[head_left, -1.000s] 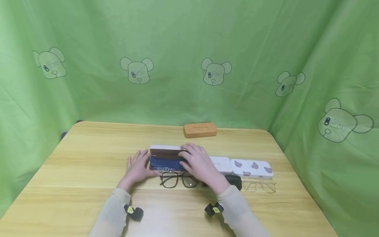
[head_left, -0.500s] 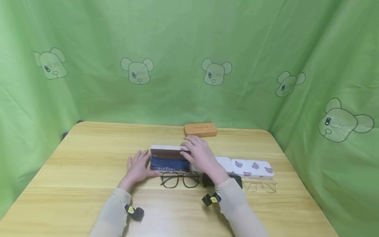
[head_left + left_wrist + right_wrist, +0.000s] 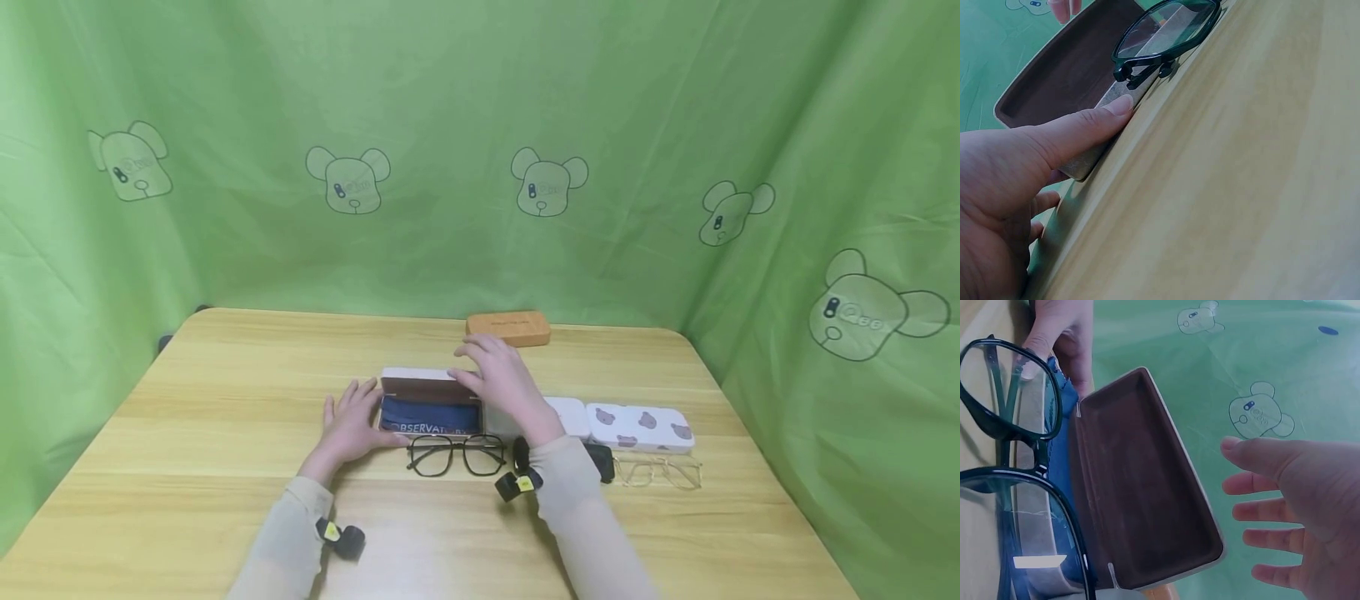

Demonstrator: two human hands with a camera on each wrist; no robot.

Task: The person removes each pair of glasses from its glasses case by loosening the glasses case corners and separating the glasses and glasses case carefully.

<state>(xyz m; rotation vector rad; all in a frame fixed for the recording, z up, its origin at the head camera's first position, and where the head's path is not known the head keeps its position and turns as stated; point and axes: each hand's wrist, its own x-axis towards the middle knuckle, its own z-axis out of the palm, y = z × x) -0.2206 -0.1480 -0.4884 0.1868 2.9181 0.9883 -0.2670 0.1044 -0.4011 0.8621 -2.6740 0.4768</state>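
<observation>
A glasses case with a brown lining lies on the table, its lid raised at the back. Folded inside it is a dark blue cloth with white lettering. Black-rimmed glasses rest in front of the case. At the case's left end, my left hand holds it, the thumb along the front wall and the fingers round the end. My right hand is above the right end, near the lid's upper edge. In the right wrist view its fingers are apart from the lid, holding nothing.
An orange case stands at the back. To the right are a greyish case, a white case and a bear-print case. Dark glasses, partly hidden by the right sleeve, and gold-rimmed glasses lie before them.
My right hand has risen from the right part of the case and come away from the lid, which stays raised. The left hand keeps its place at the left end.
</observation>
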